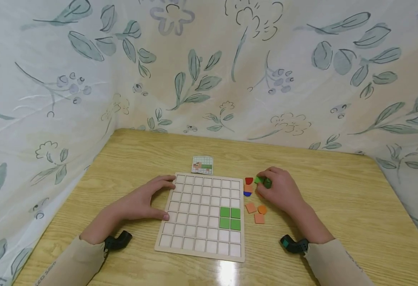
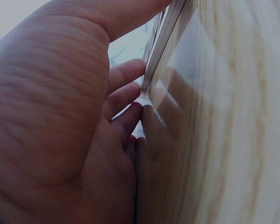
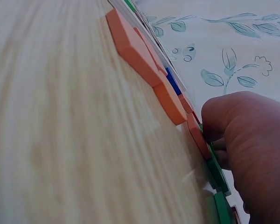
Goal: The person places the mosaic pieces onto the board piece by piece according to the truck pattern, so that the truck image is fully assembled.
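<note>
A wooden grid board (image 1: 200, 252) lies on the table, with several green square tiles (image 1: 230, 218) set in its right-hand columns. At its left edge rests my left hand (image 1: 142, 198), thumb and fingers spread along the frame; the left wrist view shows the fingertips (image 2: 133, 70) right at the board's side. Over the loose pieces right of the board, my right hand (image 1: 280, 188) pinches a light green tile (image 1: 259, 180) between thumb and fingers. A darker green piece (image 1: 267, 183) sits beside these fingers, partly covered by them.
Orange squares (image 1: 259, 218), an orange disc (image 1: 262, 209), a red piece (image 1: 249, 180) and a blue piece (image 1: 247, 194) lie close to the board's right edge. Behind the board is a small picture card (image 1: 202, 165). Floral cloth (image 1: 209, 79) hangs at the table's back and left.
</note>
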{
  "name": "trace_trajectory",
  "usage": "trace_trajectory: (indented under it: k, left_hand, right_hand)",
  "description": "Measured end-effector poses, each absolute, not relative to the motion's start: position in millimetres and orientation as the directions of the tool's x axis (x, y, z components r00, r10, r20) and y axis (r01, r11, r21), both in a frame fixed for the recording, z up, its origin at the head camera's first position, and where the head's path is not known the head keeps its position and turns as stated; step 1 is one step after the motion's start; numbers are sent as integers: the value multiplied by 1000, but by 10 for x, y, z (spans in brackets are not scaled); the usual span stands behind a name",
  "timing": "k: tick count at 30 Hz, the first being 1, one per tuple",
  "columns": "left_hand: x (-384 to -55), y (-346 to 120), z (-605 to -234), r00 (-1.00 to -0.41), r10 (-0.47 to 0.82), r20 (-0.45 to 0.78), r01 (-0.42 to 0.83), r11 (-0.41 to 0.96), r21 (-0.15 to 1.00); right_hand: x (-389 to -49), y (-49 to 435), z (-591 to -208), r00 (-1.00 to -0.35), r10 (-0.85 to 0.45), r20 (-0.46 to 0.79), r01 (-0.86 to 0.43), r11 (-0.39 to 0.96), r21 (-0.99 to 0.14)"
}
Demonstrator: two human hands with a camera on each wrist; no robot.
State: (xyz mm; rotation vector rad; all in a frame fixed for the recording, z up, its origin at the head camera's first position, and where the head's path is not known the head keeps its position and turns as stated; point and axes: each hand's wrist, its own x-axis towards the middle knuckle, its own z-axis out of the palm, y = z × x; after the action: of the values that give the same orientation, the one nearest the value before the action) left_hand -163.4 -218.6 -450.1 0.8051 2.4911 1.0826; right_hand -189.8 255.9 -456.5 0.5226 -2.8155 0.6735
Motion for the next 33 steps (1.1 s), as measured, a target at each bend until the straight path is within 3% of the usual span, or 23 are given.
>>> trace_trajectory:
  k: [14,26,33]
  left_hand:
    - [-1619,-2191,-4538,-798,600,-49,381,566,732]
    - [-1594,-2188,-4537,-800,598,-42,383,563,733]
    - [-1597,-2196,-4558,-798,601,-42,383,560,734]
  right_hand:
    - [-1847,2504,-4557,-895,-296,333,-435,741,-511]
    - [-1634,2202,-4556,-848,-386,364,-531,632,-565]
    - [-1533,1974,-4592,-733,-504,456,-679,561,-473]
